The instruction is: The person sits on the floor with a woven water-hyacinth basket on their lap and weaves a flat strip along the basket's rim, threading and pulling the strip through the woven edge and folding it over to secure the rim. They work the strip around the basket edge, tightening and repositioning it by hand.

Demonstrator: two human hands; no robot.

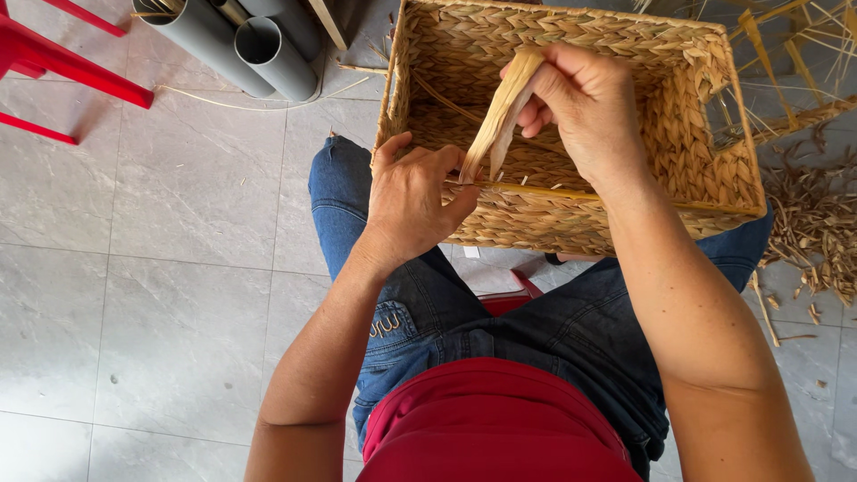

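A woven basket (687, 134) of pale straw rests on the person's knees, its open mouth facing up and its near wall toward the body. It is rectangular, with braided walls and a thin straight rod running along the near rim.

The left hand (415, 196) sits at the near rim, left of centre. Its grip is closed: thumb and fingers pinch the lower end of a flat dry strand (502, 112) right where it meets the rim rod. The right hand (585, 103) is farther and higher, over the basket's inside, and its grip is closed on the upper end of the same strand, which folds over the fingers. Between the two hands the strand runs taut on a slant, from low near-left to high far-right.

The person sits in blue jeans (428, 312) and a red top (491, 424); a bit of a red seat (509, 302) shows between the legs. The floor (178, 268) is grey tile.

At the far left lie grey pipes (259, 45), side by side with their open ends facing the camera, and left of them stand red legs (62, 62) of some furniture. A loose strand trails on the floor near the pipes. To the right of the basket a heap of dry scraps (817, 223) lies on the tiles, and far right, behind the basket, a wire-like frame (794, 45) with loose straw shows.
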